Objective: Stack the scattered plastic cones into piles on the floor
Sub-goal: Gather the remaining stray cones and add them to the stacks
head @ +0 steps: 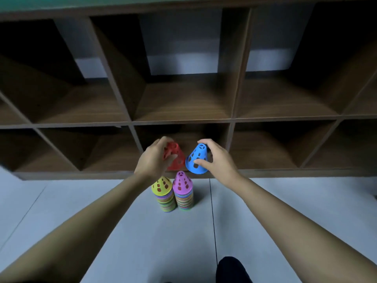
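1. The placing step is judged to be in hand: two cones are held in the air above two tall piles that stand side by side on the floor [126, 231], just in front of the wooden shelf unit [183, 119].
2. The red cone [175, 158] is gripped by the left hand [155, 158], whose fingers are closed around its upper part.
3. The blue cone [197, 159] is clasped by the right hand [216, 160], thumb on the near wall and fingers over the top.
4. The yellow-topped pile [163, 193] lies below the left hand, the purple-topped pile [182, 188] just beside it.
5. Next, each cone would need to be levelled, centred over a pile and lowered squarely, so that neither tall pile is toppled.
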